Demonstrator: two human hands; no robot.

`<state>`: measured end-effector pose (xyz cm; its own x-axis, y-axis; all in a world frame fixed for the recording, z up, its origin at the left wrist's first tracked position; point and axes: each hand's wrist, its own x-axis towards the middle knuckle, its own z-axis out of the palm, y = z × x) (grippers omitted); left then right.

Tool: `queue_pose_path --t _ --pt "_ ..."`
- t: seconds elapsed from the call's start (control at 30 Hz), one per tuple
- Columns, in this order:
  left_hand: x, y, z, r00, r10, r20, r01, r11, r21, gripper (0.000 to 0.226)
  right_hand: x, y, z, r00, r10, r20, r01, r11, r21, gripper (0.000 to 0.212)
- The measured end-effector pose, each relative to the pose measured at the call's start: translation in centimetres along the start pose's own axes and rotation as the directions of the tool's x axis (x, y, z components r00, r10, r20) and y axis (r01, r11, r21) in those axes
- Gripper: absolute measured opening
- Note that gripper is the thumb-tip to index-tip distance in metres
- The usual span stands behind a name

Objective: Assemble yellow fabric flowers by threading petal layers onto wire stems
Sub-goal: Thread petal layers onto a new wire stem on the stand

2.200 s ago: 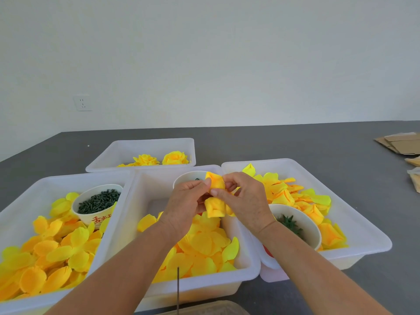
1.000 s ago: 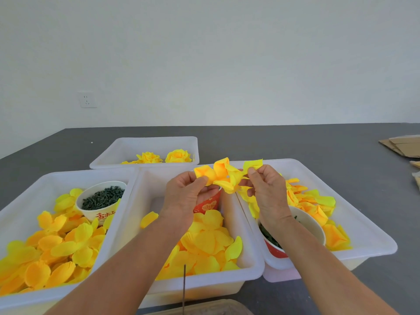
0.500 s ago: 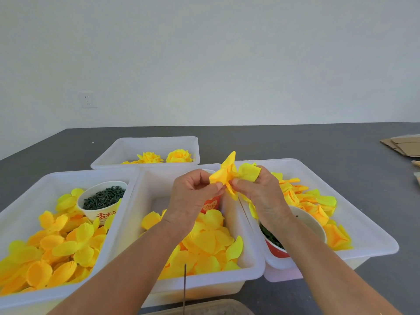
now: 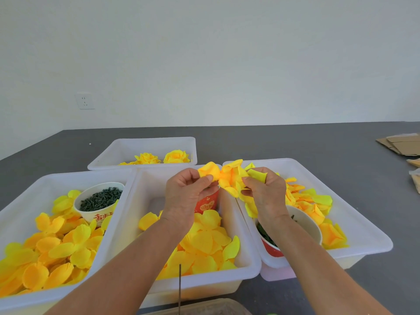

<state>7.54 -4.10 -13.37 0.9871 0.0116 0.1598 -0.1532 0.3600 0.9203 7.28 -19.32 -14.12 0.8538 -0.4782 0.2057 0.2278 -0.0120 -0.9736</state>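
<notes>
A half-built yellow fabric flower (image 4: 228, 178) hangs in the air above the middle white bin (image 4: 200, 281). My left hand (image 4: 188, 196) pinches one of its petals between thumb and fingers on the left side. My right hand (image 4: 264, 192) pinches a paler yellow petal layer (image 4: 256, 175) at the flower's right side. More pale petals hang below my right hand. A thin dark wire stem (image 4: 180, 287) stands upright at the near edge, apart from both hands. The flower's own stem is hidden.
The left bin (image 4: 20, 201) holds loose petals and a bowl of dark green pieces (image 4: 100, 198). The right bin (image 4: 363, 226) holds petals and a red-and-white bowl (image 4: 304, 226). A red cup (image 4: 206, 203) stands behind my left hand. The far bin (image 4: 145, 146) holds finished flowers (image 4: 176, 156). Cardboard (image 4: 402, 144) lies far right.
The bundled petals have been spread open between my hands. My hands lifted from just above the middle bin, drew apart, closed in again, and now hold the flower a little wider.
</notes>
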Motion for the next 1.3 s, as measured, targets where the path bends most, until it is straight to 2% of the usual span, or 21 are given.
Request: queue_pose_path --t 0.07,0.13,0.2,0.27,0.37,0.43,0.53,0.6,0.7,0.83,0.9,1.03,1.1,1.17,1.3 --pt "-0.1 0.0 0.2 1.000 0.009 -0.007 -0.009 0.998 0.061 0.011 0.0 0.0 0.1 0.999 -0.034 0.030 0.035 0.999 -0.032 0.022" --pt "-0.1 -0.1 0.1 0.996 0.083 -0.014 -0.076 0.958 0.278 0.012 -0.1 0.3 0.3 0.984 -0.145 0.103 0.163 0.967 -0.198 0.018" --pt "-0.2 -0.3 0.1 0.986 0.152 0.070 -0.166 0.833 0.528 0.018 -0.5 0.5 0.5 0.932 -0.318 0.176 0.363 0.843 -0.396 0.017" --pt "-0.5 -0.4 0.1 0.968 0.160 0.192 -0.248 0.703 0.666 0.029 -0.9 0.5 0.6 0.843 -0.463 0.275 0.538 0.708 -0.458 0.016" --pt "-0.7 -0.4 0.1 0.938 0.231 0.257 -0.346 0.629 0.696 0.006 -1.3 0.3 0.7 0.727 -0.549 0.413 0.686 0.567 -0.455 0.015" --pt "-0.5 -0.4 -0.1 0.929 0.274 0.249 -0.367 0.593 0.717 0.020 -1.4 0.1 0.7 0.682 -0.585 0.440 0.730 0.505 -0.461 0.016" --pt "-0.4 -0.2 -0.2 0.932 0.275 0.238 -0.361 0.624 0.693 0.026 -1.4 0.1 0.7 0.636 -0.622 0.457 0.768 0.449 -0.458 0.015" --pt "-0.2 -0.2 -0.2 0.947 0.247 0.204 -0.319 0.673 0.667 0.024 -1.3 0.1 0.8 0.671 -0.621 0.405 0.737 0.503 -0.451 0.011" --pt "0.3 -0.2 -0.3 0.982 0.172 0.076 -0.185 0.809 0.558 0.026 -0.9 0.2 0.7 0.775 -0.580 0.252 0.626 0.648 -0.434 0.006" --pt "0.5 -0.3 -0.4 0.996 0.070 -0.054 -0.038 0.890 0.455 0.030 -0.9 0.1 0.5 0.835 -0.505 0.219 0.549 0.736 -0.395 0.009" --pt "0.6 -0.3 -0.3 0.993 0.032 -0.115 0.017 0.916 0.401 0.029 -0.9 -0.1 0.5 0.838 -0.504 0.207 0.544 0.752 -0.371 0.008" --pt "0.8 -0.2 -0.2 0.977 -0.062 -0.204 0.125 0.942 0.310 0.023 -1.2 -0.1 0.7 0.766 -0.596 0.242 0.641 0.678 -0.358 0.008" --pt "0.8 -0.1 -0.3 0.966 -0.079 -0.247 0.145 0.955 0.260 0.021 -1.3 0.2 0.8 0.773 -0.563 0.292 0.634 0.690 -0.350 0.010" --pt "0.6 0.0 -0.4 0.973 -0.072 -0.218 0.130 0.954 0.269 0.022 -1.3 0.5 0.9 0.794 -0.510 0.330 0.605 0.715 -0.351 0.008" --pt "-0.2 0.0 -0.4 0.996 0.007 0.084 -0.035 0.939 0.342 0.028 -0.9 0.8 0.9 0.854 -0.422 0.305 0.517 0.761 -0.392 0.010"
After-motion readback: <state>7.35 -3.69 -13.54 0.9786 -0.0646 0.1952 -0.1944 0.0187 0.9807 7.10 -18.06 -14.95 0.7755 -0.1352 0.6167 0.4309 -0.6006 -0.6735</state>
